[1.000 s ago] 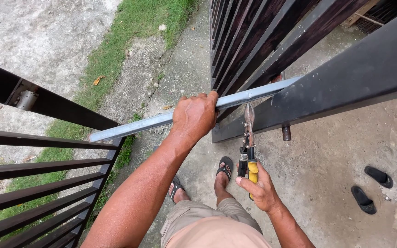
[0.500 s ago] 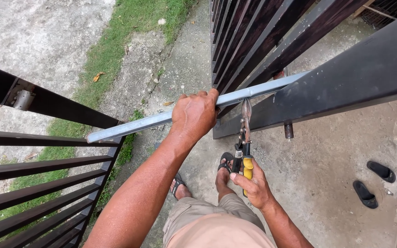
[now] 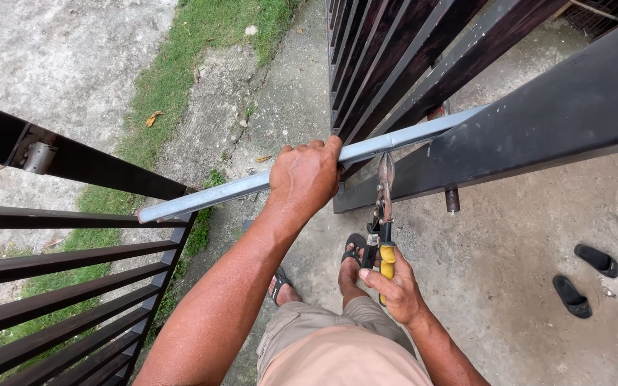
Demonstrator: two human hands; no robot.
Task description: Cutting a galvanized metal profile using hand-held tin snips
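Note:
My left hand (image 3: 307,175) is clenched over a long light-grey metal bar (image 3: 216,193) that spans from one dark gate panel to the other. My right hand (image 3: 393,286) holds tin snips (image 3: 382,214) by their yellow and black handles. The snips point upward, with their blade tips touching the underside of the bar just right of my left hand. Below are my two feet in sandals (image 3: 355,250) on the concrete.
A dark metal gate panel (image 3: 73,279) with horizontal slats stands at the left, another dark gate (image 3: 538,129) at the right with a drop bolt (image 3: 452,200). A pair of black slippers (image 3: 584,279) lies on the concrete at right. Grass strip (image 3: 173,78) runs along the upper left.
My right hand has raised the snips slightly, so their tips now meet the bar. My left hand keeps its grip on the bar in the same place.

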